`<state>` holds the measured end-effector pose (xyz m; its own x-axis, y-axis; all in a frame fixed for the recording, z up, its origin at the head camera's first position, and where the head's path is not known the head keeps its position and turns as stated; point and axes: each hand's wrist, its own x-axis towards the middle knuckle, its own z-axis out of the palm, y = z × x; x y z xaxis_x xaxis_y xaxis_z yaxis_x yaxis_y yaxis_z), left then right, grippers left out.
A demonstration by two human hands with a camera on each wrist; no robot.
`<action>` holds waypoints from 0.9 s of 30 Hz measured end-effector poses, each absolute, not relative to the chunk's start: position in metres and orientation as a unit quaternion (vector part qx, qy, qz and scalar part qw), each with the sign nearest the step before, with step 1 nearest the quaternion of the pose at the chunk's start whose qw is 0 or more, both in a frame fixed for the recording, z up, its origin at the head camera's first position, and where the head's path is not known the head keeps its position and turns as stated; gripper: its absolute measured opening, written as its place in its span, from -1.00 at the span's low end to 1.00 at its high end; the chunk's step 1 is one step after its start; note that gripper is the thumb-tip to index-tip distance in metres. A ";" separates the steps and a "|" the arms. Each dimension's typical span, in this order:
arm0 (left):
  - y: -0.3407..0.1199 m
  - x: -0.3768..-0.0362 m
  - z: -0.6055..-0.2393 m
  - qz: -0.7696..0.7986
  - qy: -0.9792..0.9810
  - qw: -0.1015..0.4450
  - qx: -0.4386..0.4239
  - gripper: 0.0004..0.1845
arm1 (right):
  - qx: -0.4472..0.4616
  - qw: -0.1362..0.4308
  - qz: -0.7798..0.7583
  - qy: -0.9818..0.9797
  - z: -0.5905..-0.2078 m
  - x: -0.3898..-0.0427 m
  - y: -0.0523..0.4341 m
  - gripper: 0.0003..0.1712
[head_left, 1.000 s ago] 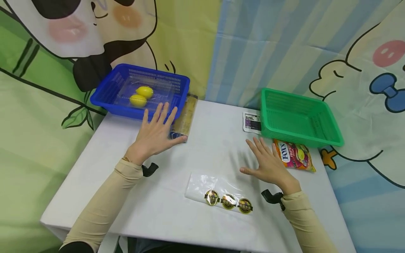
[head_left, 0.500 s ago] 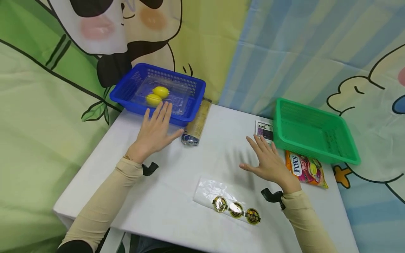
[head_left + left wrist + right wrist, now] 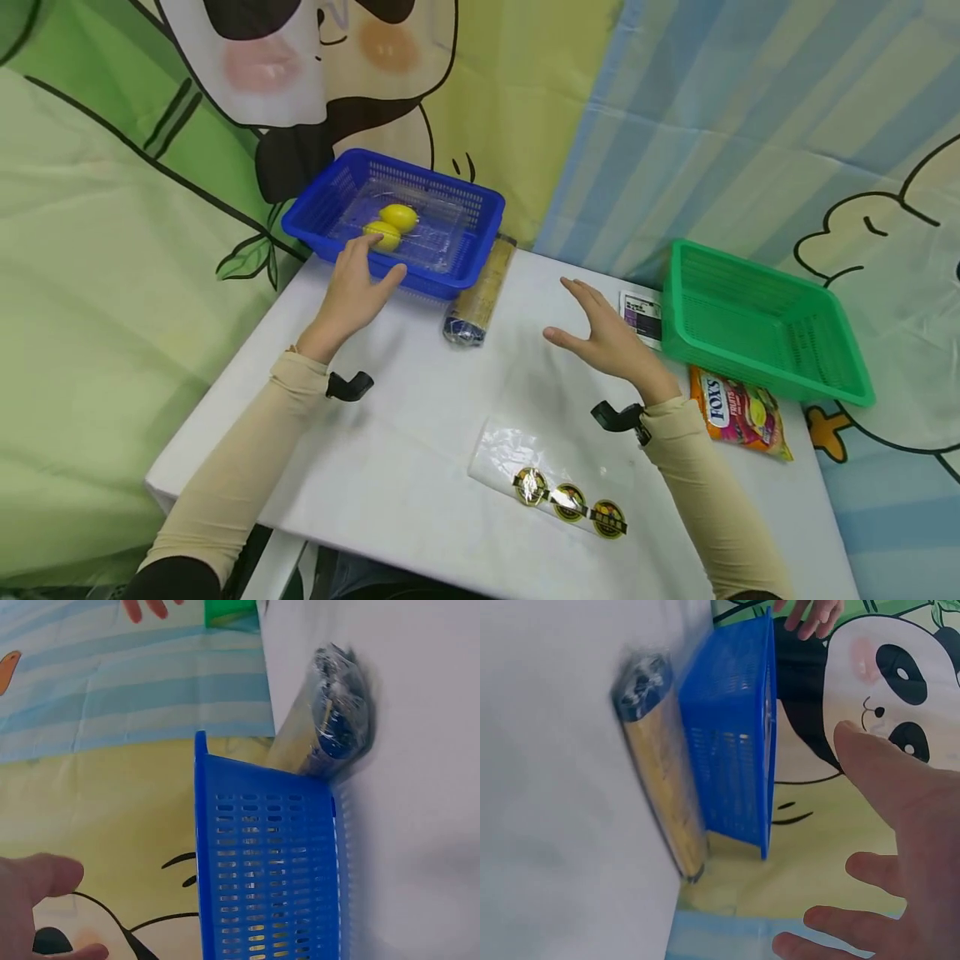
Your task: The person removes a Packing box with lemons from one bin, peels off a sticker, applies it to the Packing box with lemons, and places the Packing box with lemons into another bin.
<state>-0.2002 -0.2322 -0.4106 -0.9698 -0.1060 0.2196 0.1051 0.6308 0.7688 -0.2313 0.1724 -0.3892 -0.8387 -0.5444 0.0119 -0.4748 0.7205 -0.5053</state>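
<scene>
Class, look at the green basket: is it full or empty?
Empty: the green basket shows only bare mesh floor and walls inside.

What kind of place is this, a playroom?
Probably a staged sorting table rather than a home: a white table against cartoon panda cloth, with a blue basket and a green basket.

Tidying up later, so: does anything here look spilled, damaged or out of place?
Nothing spilled or damaged. The wrapped roll lies loose against the blue basket; the candy bag is half tucked beside the green basket.
</scene>
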 end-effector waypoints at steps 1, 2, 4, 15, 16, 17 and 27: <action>-0.234 -0.201 -0.411 -0.448 -0.885 0.124 0.009 -0.22 | -0.278 0.071 -0.257 0.923 -0.388 -0.234 0.168 0.05; -0.236 -0.202 -0.411 -0.463 -0.877 0.127 0.016 -0.25 | -0.281 0.073 -0.260 0.921 -0.386 -0.237 0.163 0.04; -0.240 -0.204 -0.412 -0.491 -0.861 0.131 0.029 -0.30 | -0.286 0.074 -0.273 0.916 -0.382 -0.242 0.154 0.03; -0.248 -0.206 -0.405 -0.532 -0.836 0.110 0.076 -0.37 | -0.274 0.116 -0.369 0.880 -0.368 -0.266 0.121 -0.10; -0.248 -0.206 -0.404 -0.530 -0.837 0.109 0.078 -0.37 | -0.274 0.117 -0.373 0.879 -0.367 -0.267 0.118 -0.11; -0.249 -0.207 -0.403 -0.530 -0.837 0.109 0.079 -0.37 | -0.274 0.116 -0.375 0.878 -0.366 -0.269 0.115 -0.12; -0.252 -0.209 -0.393 -0.526 -0.840 0.101 0.086 -0.37 | -0.281 0.100 -0.393 0.870 -0.357 -0.282 0.079 -0.27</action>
<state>-0.2088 -0.2525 -0.3928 -0.9651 -0.2498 0.0790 -0.0383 0.4328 0.9007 -0.2816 0.0788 -0.3570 -0.8225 -0.5669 0.0463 -0.4092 0.5333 -0.7404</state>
